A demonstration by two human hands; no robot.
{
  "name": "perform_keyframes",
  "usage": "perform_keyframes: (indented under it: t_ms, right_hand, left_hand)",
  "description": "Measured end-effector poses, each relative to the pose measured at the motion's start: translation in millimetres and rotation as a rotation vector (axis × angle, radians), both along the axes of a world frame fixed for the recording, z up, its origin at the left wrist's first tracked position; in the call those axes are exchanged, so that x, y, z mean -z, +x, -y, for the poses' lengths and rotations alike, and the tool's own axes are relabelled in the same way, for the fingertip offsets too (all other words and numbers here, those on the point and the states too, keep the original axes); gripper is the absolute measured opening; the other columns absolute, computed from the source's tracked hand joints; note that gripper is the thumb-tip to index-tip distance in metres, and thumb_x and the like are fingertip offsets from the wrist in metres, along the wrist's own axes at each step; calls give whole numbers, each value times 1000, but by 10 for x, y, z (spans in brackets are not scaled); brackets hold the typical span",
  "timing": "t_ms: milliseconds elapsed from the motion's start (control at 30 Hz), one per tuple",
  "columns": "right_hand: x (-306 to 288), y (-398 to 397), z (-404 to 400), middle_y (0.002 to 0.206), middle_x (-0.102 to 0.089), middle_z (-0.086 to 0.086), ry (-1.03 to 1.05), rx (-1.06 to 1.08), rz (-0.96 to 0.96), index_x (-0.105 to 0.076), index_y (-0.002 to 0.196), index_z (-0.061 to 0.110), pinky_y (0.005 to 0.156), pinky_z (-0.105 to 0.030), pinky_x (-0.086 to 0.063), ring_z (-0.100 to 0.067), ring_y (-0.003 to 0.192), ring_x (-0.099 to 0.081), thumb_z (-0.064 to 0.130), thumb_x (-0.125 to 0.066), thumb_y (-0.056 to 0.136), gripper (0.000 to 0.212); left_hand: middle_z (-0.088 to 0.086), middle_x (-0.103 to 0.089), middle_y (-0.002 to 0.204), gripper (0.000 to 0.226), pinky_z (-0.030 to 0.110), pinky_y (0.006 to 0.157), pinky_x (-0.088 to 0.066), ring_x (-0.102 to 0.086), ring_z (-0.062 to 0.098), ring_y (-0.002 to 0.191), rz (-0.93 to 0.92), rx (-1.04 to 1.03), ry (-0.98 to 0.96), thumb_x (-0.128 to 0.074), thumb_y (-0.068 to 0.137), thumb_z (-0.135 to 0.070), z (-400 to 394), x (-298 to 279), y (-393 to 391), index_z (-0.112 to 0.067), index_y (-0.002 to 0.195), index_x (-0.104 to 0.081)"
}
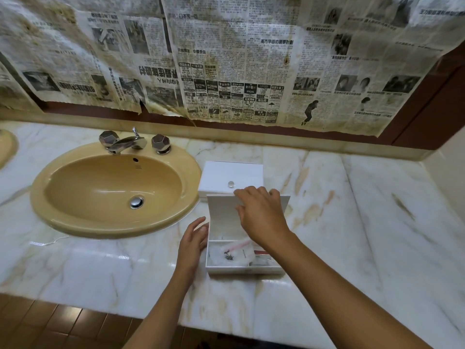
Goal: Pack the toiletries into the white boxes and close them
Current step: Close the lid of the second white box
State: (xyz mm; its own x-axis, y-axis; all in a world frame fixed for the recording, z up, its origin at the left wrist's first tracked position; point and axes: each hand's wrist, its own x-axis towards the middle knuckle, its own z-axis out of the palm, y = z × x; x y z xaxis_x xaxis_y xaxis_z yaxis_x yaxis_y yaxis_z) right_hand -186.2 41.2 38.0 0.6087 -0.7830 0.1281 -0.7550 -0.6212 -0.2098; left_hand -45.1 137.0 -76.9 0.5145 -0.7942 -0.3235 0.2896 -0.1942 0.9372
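1. Sitting on the marble counter (352,222) just right of the sink (115,190), the near white box (245,269) stands open with plastic-wrapped toiletries (235,253) inside; packing here looks done, closing remains.
2. The right hand (261,217) curls its fingers over the top edge of the raised lid (224,217), seemingly ready to swing it down.
3. The left hand (193,238) rests relaxed and spread against the box's left wall.
4. Just behind, a second white box (231,176) is already shut.
5. Nothing blocks the lid; the faucet (125,143) sits well apart.
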Motion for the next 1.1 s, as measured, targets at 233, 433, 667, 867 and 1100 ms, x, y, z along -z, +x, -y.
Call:
perform_keyframes:
  t_ms: [233, 433, 667, 867, 1100]
  right_hand:
    - [39, -121, -331, 113, -54, -4, 238, -149, -145, -58, 114, 20, 81, -35, -40, -26, 106, -49, 18, -60, 89, 25]
    - [295, -185, -520, 120, -48, -8, 375, -140, -184, -50, 121, 15, 76, -29, -37, -24, 106, -46, 12, -56, 91, 31]
    - [340, -232, -427, 133, -48, 0, 342, -11, -57, -47, 134, 26, 101, -34, -31, -21, 122, -42, 49, -48, 94, 47]
    - [580, -530, -295, 153, -26, -2, 319, 457, 243, -20, 149, 30, 113, -38, -22, -20, 140, -25, 52, -54, 89, 72]
    - [679, -737, -299, 148, -41, -2, 778, 634, 497, -12, 152, 29, 101, -30, -37, -24, 132, -42, 43, -52, 94, 71]
  left_hand:
    - [0, -70, 108, 27, 25, 79, -53, -66, 18, 103, 15, -29, 39, -41, 102, -17, 31, -43, 0, -12, 117, -63]
    - [2, -68, 117, 25, 36, 93, -51, -64, 20, 110, 65, -11, 56, -48, 100, -22, 8, 21, 7, -15, 117, -64]
    - [-3, -66, 113, 23, 25, 81, -52, -63, 16, 103, 108, -54, 54, -59, 93, -12, 4, -35, -120, -21, 113, -63]
    - [-6, -66, 113, 30, 11, 67, -53, -63, 9, 101, 131, -79, 70, -63, 91, -11, -26, -82, -202, -22, 119, -62]
    - [-4, -66, 116, 36, 12, 69, -53, -63, 5, 99, 119, -105, 65, -62, 91, -9, -12, -129, -337, -16, 127, -61]
